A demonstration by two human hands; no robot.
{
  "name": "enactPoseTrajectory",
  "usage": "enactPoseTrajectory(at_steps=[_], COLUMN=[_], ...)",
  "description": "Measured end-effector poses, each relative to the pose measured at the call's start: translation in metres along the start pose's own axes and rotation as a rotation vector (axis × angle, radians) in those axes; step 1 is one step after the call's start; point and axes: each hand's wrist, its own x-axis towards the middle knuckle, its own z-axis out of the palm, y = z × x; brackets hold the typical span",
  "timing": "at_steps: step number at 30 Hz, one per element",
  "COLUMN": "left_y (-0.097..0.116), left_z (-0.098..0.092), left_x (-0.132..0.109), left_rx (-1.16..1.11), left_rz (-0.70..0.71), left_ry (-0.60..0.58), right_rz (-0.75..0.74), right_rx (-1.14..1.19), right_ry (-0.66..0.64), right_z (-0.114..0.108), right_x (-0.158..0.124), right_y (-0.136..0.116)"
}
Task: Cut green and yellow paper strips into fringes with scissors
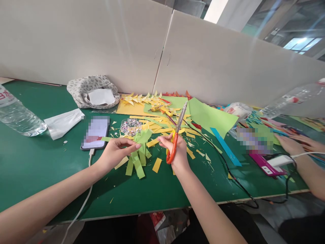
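Observation:
Several light green paper strips (138,166) hang from the pinched fingers of my left hand (120,150), above the green table. My right hand (179,152) is wrapped round a pair of scissors (175,142) with orange and yellow handles; the blades point up and away, and look closed. Yellow paper strips and small cut scraps (157,165) lie around and between my hands. Just beyond the green strips sits a clear tray of shiny gems (130,126). A yellow glue gun (162,109) rests farther back among the strips.
A phone on a cable (95,134) lies left, near a water bottle (20,112) and a cloth pouch (93,91). Green paper sheets (212,117) and a blue strip (225,146) lie right. A black cord (223,159) crosses the table. Another person's hands (291,145) are at far right.

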Motion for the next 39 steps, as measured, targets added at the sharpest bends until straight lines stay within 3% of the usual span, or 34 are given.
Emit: enactPoseTrajectory(at_steps=[3,7,10,18,27,31,34,39], left_y=[-0.002,-0.006,-0.009,-0.005,-0.003,-0.004,-0.004,-0.005], left_z=[0.0,0.0,0.001,0.003,0.002,0.002,0.002,0.003], left_x=[0.0,0.002,0.002,0.0,0.001,0.0,-0.002,-0.002], left_rx=[-0.004,0.055,0.072,-0.115,-0.127,-0.135,-0.104,-0.123], left_rz=[-0.003,0.047,0.088,-0.085,-0.085,-0.029,0.007,0.009], left_ry=[0.004,-0.052,-0.106,-0.278,-0.171,-0.1,-0.151,-0.209], right_rz=[-0.006,0.063,0.072,0.014,0.035,0.143,0.155,0.077], right_rx=[-0.02,-0.033,-0.036,-0.005,-0.042,-0.068,-0.1,-0.102], right_ry=[0.061,-0.113,-0.17,-0.093,-0.119,-0.237,-0.292,-0.248], right_z=[-0.002,0.006,0.012,0.006,0.007,0.013,0.016,0.017], right_x=[0.001,-0.007,-0.014,-0.008,-0.011,-0.017,-0.021,-0.021], right_y=[0.002,-0.002,-0.007,-0.006,-0.009,-0.005,0.0,0.002])
